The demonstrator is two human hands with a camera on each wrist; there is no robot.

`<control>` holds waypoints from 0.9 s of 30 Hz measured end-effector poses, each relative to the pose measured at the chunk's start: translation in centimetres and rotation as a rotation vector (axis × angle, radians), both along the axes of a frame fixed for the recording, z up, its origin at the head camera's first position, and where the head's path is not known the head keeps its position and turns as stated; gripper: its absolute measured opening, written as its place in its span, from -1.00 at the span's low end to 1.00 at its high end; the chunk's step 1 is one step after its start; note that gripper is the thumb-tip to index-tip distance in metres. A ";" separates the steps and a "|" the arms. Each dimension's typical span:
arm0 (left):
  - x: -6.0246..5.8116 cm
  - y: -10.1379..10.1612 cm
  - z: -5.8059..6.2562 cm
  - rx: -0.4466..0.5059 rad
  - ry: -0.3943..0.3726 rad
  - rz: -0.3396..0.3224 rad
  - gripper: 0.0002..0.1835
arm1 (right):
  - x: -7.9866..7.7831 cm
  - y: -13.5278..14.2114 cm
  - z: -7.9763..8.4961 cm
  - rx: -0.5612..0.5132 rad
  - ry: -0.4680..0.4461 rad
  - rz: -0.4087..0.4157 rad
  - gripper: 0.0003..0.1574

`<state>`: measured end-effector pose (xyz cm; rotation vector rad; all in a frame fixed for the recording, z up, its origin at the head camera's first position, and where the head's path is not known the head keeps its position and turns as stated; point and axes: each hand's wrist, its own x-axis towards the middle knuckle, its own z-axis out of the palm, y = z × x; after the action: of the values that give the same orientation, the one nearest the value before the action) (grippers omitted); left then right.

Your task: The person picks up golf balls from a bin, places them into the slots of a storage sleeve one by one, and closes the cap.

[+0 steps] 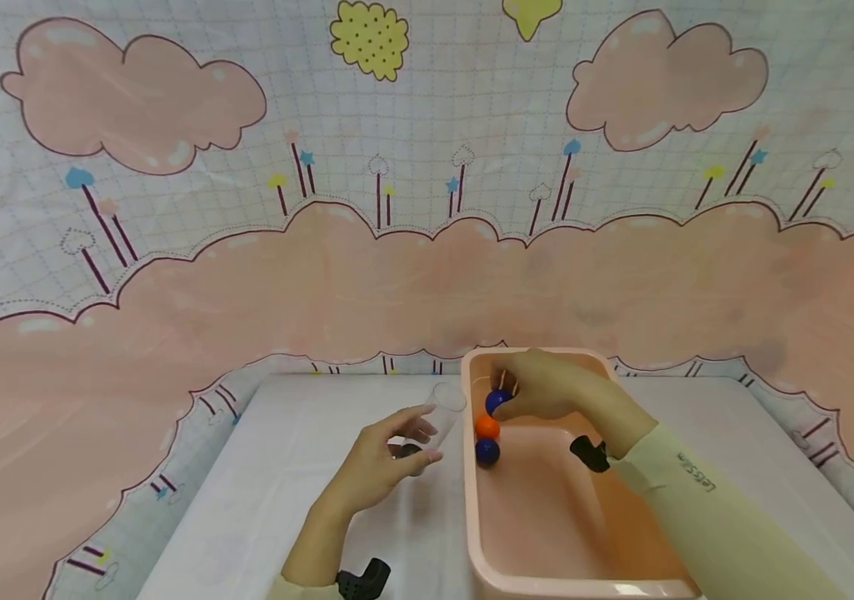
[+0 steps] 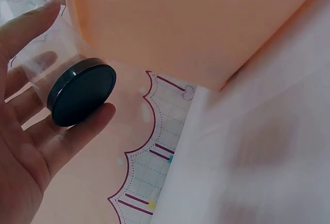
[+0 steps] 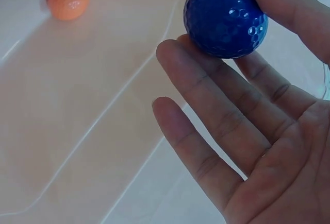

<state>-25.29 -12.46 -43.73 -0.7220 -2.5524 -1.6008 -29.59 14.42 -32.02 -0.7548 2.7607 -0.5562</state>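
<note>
My left hand grips a clear cylinder with a black cap at its lower end. The cylinder leans to the right, its upper end close to the bin's left rim. Over the bin's far left part, my right hand pinches a dark blue golf ball between thumb and fingertips. An orange golf ball and another blue golf ball lie inside the bin along its left wall.
The peach plastic bin stands on a white table, right of my left hand. Behind the table hangs a cloth printed with clouds. A black wrist device sits at my left wrist, another at my right.
</note>
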 end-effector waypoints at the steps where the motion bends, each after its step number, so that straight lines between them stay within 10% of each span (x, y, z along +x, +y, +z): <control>1: 0.0 0.1 0.1 -0.005 0.002 0.003 -0.39 | 0.0 0.1 0.0 -0.002 0.002 -0.001 -0.61; 27: 0.1 1.1 -0.3 -0.060 -0.024 0.021 -0.45 | 0.8 0.4 0.9 -0.149 0.089 0.074 -0.56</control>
<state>-25.22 -11.33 -44.05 -0.6826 -2.6265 -1.5429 -28.81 14.78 -31.14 -0.9319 2.7816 -0.7371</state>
